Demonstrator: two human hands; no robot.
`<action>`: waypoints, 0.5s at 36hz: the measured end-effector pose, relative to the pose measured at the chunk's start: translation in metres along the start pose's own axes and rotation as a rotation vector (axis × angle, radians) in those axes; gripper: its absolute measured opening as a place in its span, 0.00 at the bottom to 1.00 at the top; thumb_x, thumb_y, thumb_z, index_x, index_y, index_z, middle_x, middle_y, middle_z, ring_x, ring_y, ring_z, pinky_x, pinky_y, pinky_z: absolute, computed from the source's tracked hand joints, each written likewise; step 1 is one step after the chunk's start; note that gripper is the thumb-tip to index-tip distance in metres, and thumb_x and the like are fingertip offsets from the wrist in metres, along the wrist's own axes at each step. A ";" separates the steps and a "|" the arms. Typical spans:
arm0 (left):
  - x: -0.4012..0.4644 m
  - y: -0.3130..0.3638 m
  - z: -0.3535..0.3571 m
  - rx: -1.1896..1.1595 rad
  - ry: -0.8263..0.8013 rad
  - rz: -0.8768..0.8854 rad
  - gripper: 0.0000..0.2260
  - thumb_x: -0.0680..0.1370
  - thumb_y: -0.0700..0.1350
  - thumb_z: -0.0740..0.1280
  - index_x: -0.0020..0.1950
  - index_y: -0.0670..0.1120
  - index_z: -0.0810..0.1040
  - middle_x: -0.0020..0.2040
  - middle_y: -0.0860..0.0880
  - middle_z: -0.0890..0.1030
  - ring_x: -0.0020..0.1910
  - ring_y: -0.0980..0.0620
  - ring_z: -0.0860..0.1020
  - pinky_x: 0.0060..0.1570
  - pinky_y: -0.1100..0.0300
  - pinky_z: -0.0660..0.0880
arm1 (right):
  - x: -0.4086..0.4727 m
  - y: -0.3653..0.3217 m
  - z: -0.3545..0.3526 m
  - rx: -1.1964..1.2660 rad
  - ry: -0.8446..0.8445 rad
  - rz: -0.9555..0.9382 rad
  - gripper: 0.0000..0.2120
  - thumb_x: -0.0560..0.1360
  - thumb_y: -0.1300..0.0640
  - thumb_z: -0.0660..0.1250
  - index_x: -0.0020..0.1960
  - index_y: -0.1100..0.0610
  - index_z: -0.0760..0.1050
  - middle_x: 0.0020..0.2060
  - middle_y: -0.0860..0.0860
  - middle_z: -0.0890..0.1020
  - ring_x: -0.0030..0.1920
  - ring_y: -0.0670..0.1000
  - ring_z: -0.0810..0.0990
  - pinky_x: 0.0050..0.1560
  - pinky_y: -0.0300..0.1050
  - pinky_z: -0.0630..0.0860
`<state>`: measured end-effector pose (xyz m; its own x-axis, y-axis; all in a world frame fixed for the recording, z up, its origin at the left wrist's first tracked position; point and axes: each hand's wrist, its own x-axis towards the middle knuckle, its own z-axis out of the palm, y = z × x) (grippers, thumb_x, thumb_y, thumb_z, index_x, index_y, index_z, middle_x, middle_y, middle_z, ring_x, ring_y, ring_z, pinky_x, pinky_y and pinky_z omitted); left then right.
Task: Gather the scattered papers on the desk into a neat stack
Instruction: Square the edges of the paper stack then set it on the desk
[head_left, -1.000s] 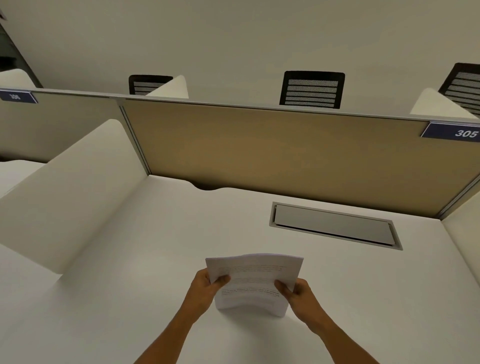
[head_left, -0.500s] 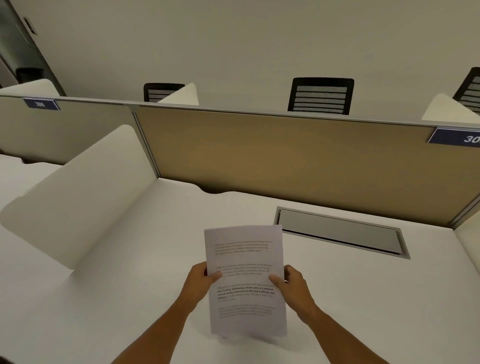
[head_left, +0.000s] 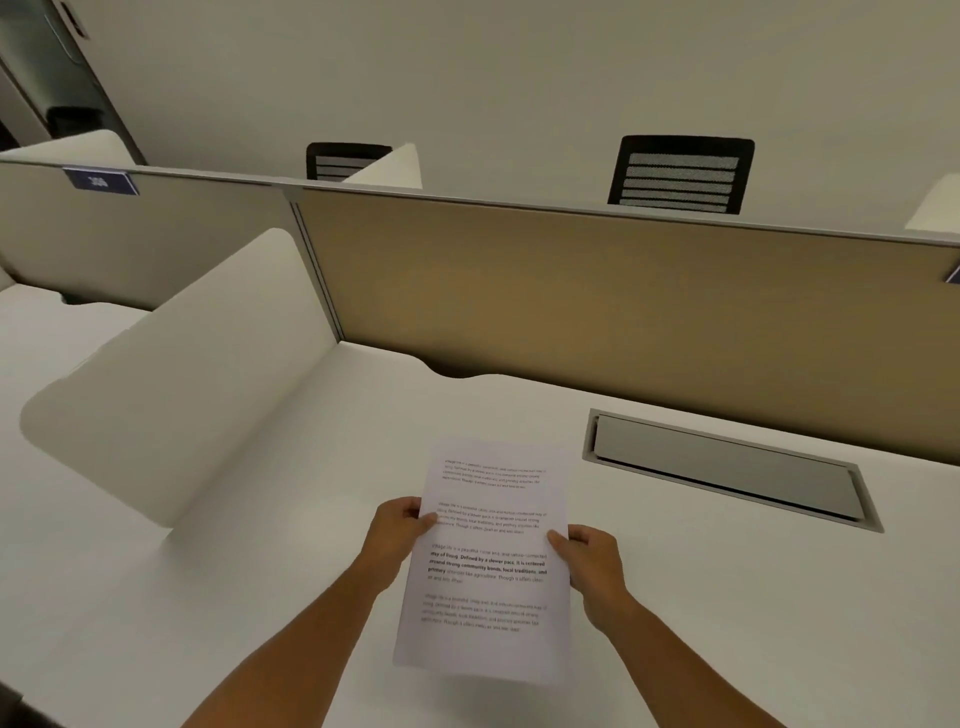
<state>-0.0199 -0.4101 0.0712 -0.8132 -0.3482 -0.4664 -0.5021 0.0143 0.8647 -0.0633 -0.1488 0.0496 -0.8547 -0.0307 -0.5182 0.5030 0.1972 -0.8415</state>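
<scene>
A stack of white printed papers (head_left: 488, 566) with several blocks of text faces me, held just above the white desk (head_left: 249, 519) near its front middle. My left hand (head_left: 397, 530) grips the stack's left edge, thumb on top. At the right edge my right hand (head_left: 592, 564) holds it the same way. The sheets look aligned, and I see no other loose paper on the desk.
A grey cable hatch (head_left: 727, 467) is set into the desk at the back right. A tan partition (head_left: 597, 291) closes the back, and a white divider (head_left: 171, 395) stands on the left. Black mesh chairs (head_left: 680, 174) show behind the partition.
The stack went from bent and low to flat and facing me, then tilted down toward the desk. Both hands kept their grip. My view shifted right and downward.
</scene>
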 end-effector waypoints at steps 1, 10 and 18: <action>0.008 0.002 -0.007 0.011 -0.006 -0.001 0.06 0.78 0.36 0.67 0.51 0.40 0.83 0.49 0.43 0.86 0.48 0.41 0.85 0.49 0.48 0.82 | 0.002 -0.003 0.008 0.006 0.017 0.005 0.04 0.76 0.58 0.72 0.43 0.55 0.85 0.41 0.52 0.88 0.45 0.56 0.88 0.52 0.57 0.84; 0.093 0.021 -0.080 0.184 0.051 -0.044 0.06 0.78 0.36 0.67 0.48 0.40 0.84 0.47 0.43 0.85 0.48 0.42 0.84 0.47 0.53 0.80 | 0.031 -0.040 0.110 -0.020 0.146 0.082 0.09 0.75 0.60 0.73 0.47 0.66 0.83 0.45 0.63 0.86 0.40 0.58 0.84 0.43 0.51 0.81; 0.150 0.033 -0.144 0.176 0.222 -0.047 0.15 0.74 0.39 0.74 0.60 0.39 0.81 0.56 0.44 0.82 0.49 0.46 0.79 0.51 0.56 0.75 | 0.059 -0.070 0.186 0.037 0.152 0.124 0.07 0.73 0.63 0.70 0.39 0.66 0.81 0.39 0.60 0.87 0.39 0.58 0.83 0.47 0.56 0.85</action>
<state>-0.1157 -0.5964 0.0563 -0.7130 -0.5488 -0.4365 -0.5971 0.1488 0.7883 -0.1252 -0.3470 0.0494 -0.7937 0.1409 -0.5917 0.6080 0.1538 -0.7789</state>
